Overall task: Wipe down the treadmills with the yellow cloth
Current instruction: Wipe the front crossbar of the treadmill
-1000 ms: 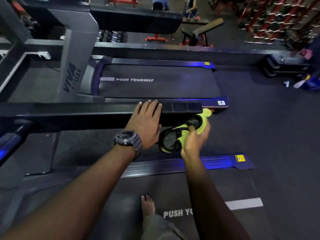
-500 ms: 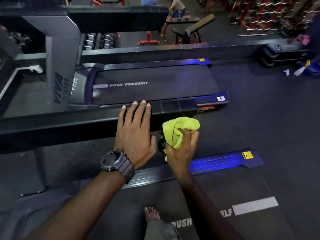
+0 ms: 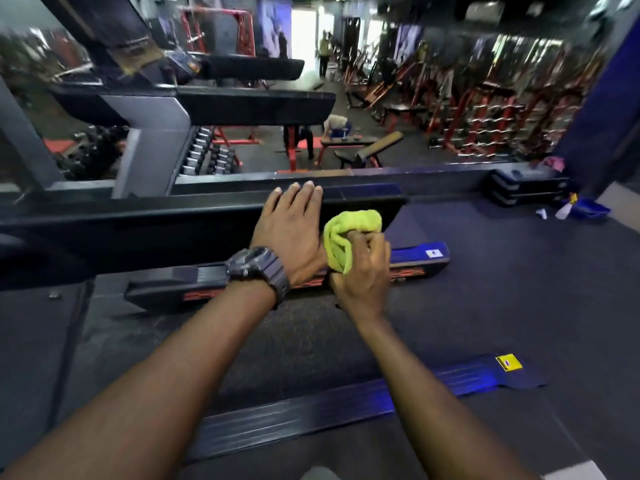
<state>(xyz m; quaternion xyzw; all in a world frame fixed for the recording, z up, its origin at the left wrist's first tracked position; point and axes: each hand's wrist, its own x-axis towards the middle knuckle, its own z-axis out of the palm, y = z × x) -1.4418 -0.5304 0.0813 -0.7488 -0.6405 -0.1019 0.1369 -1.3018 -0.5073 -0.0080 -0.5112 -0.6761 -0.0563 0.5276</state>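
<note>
Blurred gym racks (image 3: 485, 109) fill the far background; we read no lettering. Our left hand (image 3: 291, 233) lies flat on the treadmill handrail (image 3: 138, 230); our right hand (image 3: 363, 268) grips the yellow cloth (image 3: 349, 230) beside it.

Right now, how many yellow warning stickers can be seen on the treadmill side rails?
1. The yellow sticker sits at the rear end of the near blue side rail, lower right. The farther rail's label looks white; others may be hidden.
</note>
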